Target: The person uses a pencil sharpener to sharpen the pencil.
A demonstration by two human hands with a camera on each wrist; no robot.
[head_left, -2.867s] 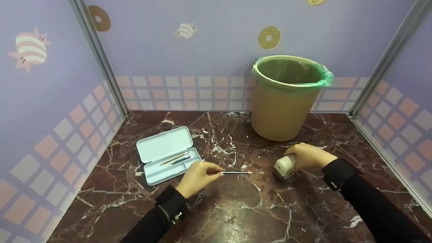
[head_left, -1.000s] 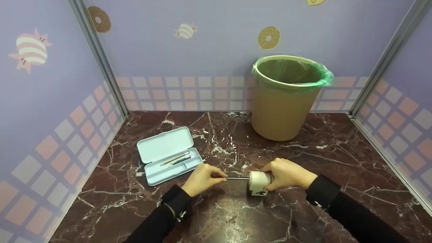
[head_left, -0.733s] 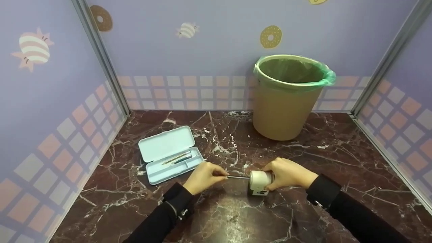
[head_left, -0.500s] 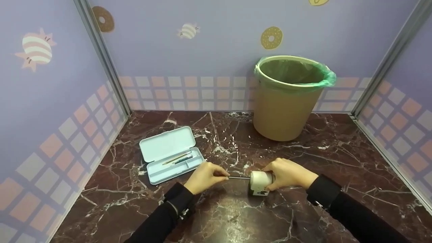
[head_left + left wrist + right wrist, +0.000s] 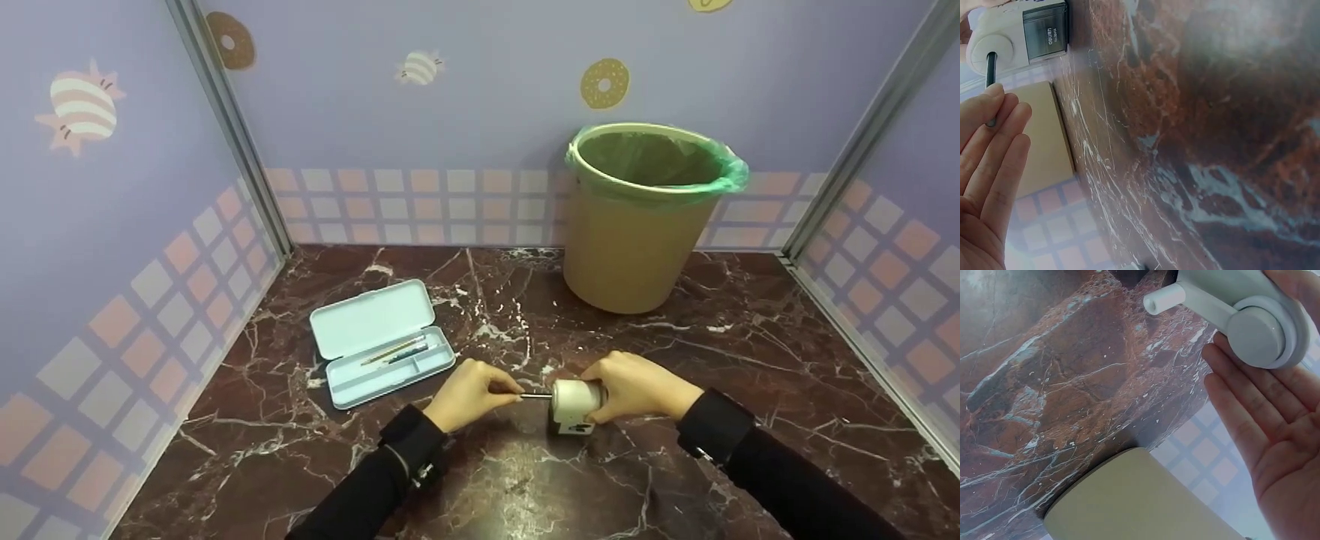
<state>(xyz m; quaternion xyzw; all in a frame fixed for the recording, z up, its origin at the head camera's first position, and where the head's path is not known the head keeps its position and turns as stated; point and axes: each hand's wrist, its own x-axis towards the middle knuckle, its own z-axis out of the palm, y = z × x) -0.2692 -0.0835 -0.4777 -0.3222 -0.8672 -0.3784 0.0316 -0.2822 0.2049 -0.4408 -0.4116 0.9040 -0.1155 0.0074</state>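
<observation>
My left hand (image 5: 469, 394) pinches a dark pencil (image 5: 536, 395) between thumb and fingertips. The pencil lies level, its far end inside the round hole of a white crank pencil sharpener (image 5: 574, 401). In the left wrist view, the pencil's blunt end (image 5: 991, 121) pokes out past the fingers, and the sharpener's dark see-through shavings drawer (image 5: 1045, 32) shows. My right hand (image 5: 641, 386) grips the sharpener from its right side. The right wrist view shows the crank handle (image 5: 1202, 299), with no fingers on its knob. The pencil's tip is hidden inside.
An open light-blue pencil case (image 5: 371, 322) with several pencils lies to the left on the marble-patterned table (image 5: 510, 480). A tan bin (image 5: 637, 240) with a green liner stands at the back right. Patterned panels (image 5: 480, 112) enclose the back and sides.
My right hand has brought the sharpener leftward onto the pencil, whose tip was bare earlier. In the last half second my left hand has shifted slightly right, and less pencil shows.
</observation>
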